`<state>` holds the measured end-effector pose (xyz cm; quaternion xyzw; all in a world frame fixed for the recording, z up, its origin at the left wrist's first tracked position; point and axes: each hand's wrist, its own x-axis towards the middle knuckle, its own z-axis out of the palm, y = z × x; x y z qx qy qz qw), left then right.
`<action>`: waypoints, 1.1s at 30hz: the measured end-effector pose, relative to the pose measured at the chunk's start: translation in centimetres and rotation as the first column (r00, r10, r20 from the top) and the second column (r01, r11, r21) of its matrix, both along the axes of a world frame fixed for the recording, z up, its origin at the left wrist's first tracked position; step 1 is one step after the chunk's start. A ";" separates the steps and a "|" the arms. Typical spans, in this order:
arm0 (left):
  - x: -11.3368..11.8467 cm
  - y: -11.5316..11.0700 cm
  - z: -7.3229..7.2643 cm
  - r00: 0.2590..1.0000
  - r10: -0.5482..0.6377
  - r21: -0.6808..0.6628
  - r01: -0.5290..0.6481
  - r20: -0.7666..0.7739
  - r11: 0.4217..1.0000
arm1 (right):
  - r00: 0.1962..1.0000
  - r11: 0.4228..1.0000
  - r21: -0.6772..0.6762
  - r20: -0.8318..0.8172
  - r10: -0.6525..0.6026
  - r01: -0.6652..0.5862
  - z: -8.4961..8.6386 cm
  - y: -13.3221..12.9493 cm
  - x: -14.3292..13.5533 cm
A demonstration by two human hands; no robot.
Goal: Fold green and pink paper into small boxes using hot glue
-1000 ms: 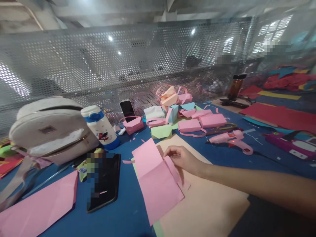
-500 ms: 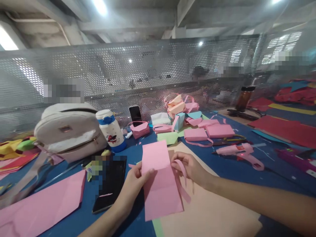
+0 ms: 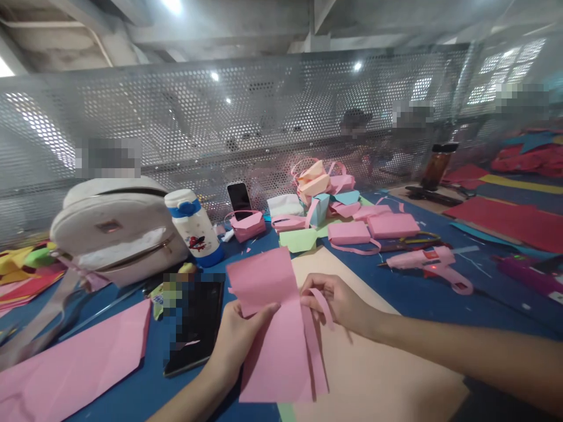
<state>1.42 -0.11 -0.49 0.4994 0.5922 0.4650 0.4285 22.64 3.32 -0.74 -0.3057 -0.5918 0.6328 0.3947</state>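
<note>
A creased pink paper sheet (image 3: 277,351) is held up over the tan sheet on the table. My left hand (image 3: 241,337) grips its left edge, thumb lying across the front and the other fingers behind. At the sheet's right edge, my right hand (image 3: 329,299) is closed in a pinch on a narrow pink paper strip (image 3: 323,308), whose end curls out over the fingers. A length of strip also hangs down along the sheet's right side. Whether the strip is fixed to the sheet I cannot tell.
Small folded paper bags (image 3: 349,233) in pink, green and blue lie beyond the hands. A pink glue gun (image 3: 428,264) rests at right. At left are a white backpack (image 3: 114,228), a bottle (image 3: 193,228), a black device (image 3: 197,328) and a large pink sheet (image 3: 83,357).
The pink sheet has turned so its upper part leans left and its lower part extends further down. The strip hangs closer along its right edge. Both hands keep their hold.
</note>
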 end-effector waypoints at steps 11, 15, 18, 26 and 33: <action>0.5 -0.8 0.9 0.997 0.076 0.000 -0.076 0.011 0.997 | 0.999 0.999 -0.033 0.046 0.011 -0.010 0.1 0.0 0.0; 0.7 -0.8 1.0 0.996 0.094 0.007 -0.094 -0.004 0.996 | 1.000 0.999 -0.034 0.021 -0.004 0.005 -0.1 -0.1 -0.1; 0.8 -0.8 0.9 0.993 0.119 0.003 -0.119 0.002 0.993 | 1.000 1.000 -0.012 0.003 -0.019 0.019 -0.6 0.0 -0.1; 1.0 -1.1 1.0 0.989 0.141 -0.014 -0.140 0.040 0.990 | 0.997 0.997 0.002 0.017 -0.077 0.077 -1.2 0.3 -0.1; 1.0 -1.1 1.0 0.991 0.123 -0.027 -0.121 0.061 0.992 | 1.000 1.000 -0.030 0.005 0.000 0.000 -0.7 0.1 -0.3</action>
